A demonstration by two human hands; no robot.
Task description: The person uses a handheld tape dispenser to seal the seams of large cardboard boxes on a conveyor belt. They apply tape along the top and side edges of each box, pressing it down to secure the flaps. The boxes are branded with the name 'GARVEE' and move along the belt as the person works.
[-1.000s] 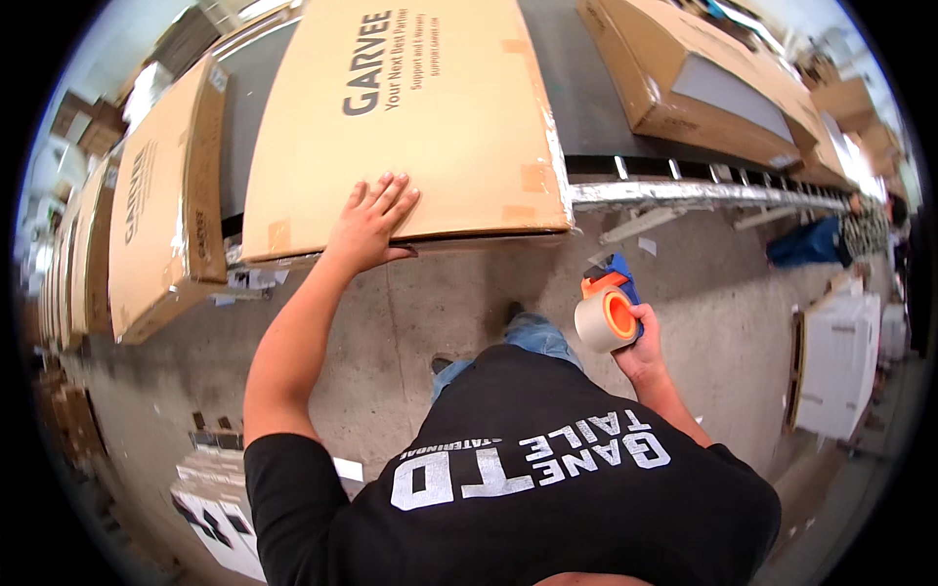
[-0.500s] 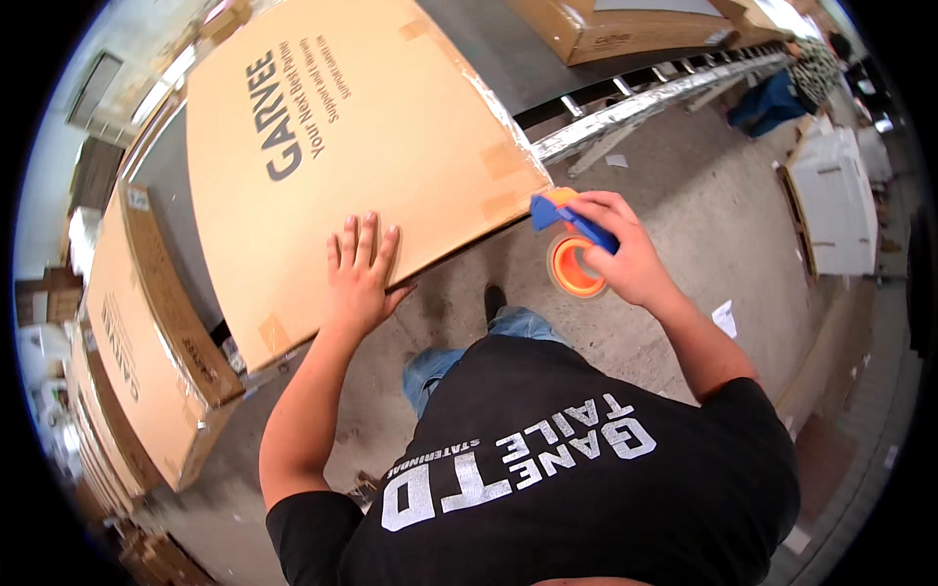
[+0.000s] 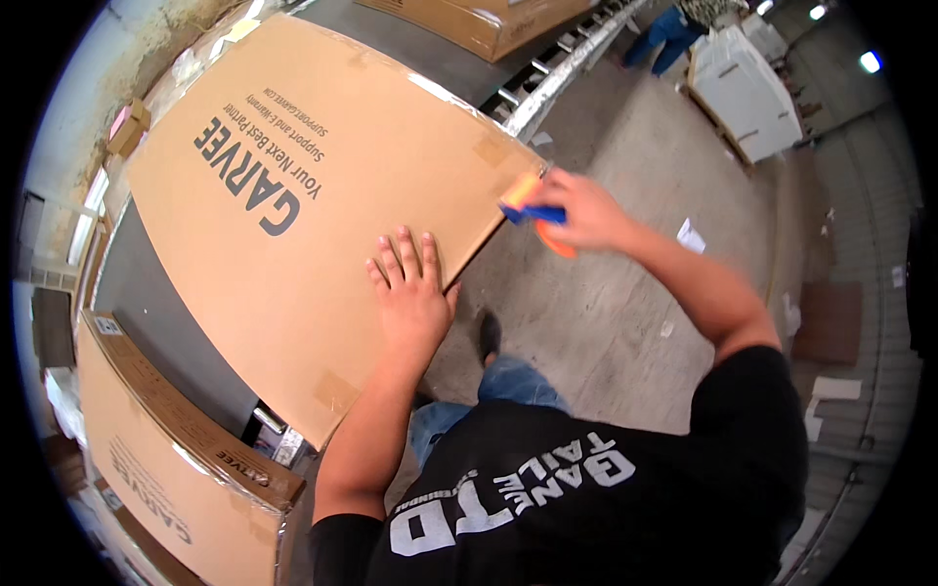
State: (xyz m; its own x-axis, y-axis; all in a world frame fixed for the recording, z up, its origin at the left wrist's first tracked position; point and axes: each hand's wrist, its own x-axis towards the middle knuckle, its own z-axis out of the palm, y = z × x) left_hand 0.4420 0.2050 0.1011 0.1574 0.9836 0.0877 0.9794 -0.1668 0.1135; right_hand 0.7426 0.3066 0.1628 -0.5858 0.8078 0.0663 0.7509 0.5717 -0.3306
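A large flat cardboard box (image 3: 322,244) with dark print lies on a conveyor in front of me, patches of tape at its corners. My left hand (image 3: 412,293) rests on its top near the edge closest to me, fingers spread. In my right hand (image 3: 578,210) is a blue and orange tape dispenser (image 3: 542,213), held against the box's right near corner. Motion blurs the dispenser, and my fingers hide part of its handle and roll.
Another printed box (image 3: 186,439) sits on the left, and a further one (image 3: 459,20) at the far end. The dark conveyor belt (image 3: 176,283) has a metal side rail (image 3: 562,83). A person (image 3: 669,34) stands at the far right near a white wrapped stack (image 3: 743,93).
The tape dispenser has come in from beside the corner to the box's edge, and its roll has tilted out of plain sight. My left hand stays flat on the box. The whole view has turned.
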